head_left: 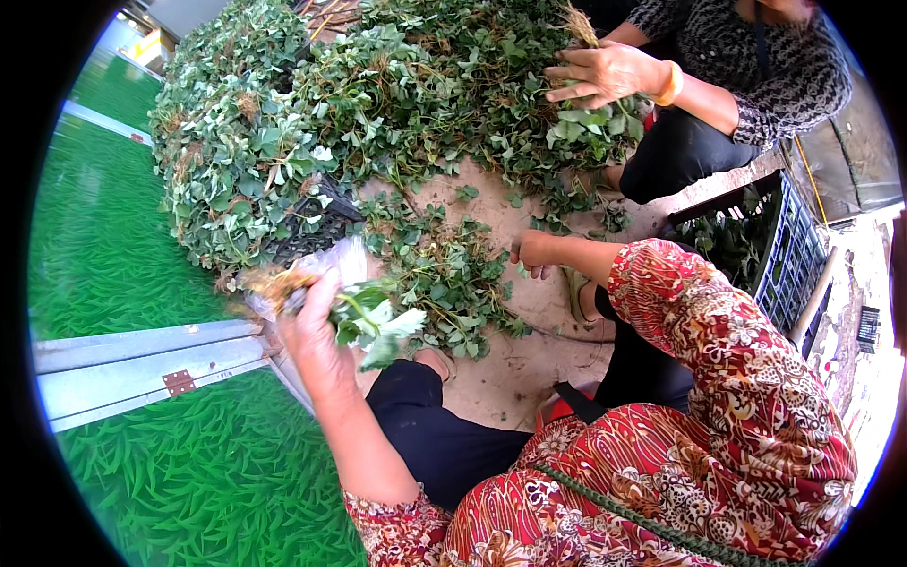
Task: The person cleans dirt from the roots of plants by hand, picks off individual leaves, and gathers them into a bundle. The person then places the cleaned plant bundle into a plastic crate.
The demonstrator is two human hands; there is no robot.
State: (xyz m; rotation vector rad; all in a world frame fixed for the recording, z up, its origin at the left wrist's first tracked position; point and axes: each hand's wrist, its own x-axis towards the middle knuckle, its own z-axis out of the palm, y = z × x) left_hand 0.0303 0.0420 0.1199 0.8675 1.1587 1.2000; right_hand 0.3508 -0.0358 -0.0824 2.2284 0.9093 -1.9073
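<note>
My left hand (316,331) is closed around a small bunch of strawberry seedlings (373,326), green leaves to the right and brown roots to the left. A crumpled clear plastic piece (345,257) shows just behind that hand. My right hand (535,251) is held over the bare floor with its fingers curled in; whatever it may hold is too small to make out. Between the two hands lies a loose spread of seedlings (453,274). Beyond it rises a large heap of seedlings (397,104), partly covering a black plastic crate (321,213).
Across from me a co-worker's hand (609,76) is at the heap, beside a rooty bunch. To my right stands a dark crate (794,260) with leaves inside. Green grass-patterned sheeting (113,246) and a metal bar (151,364) run along the left.
</note>
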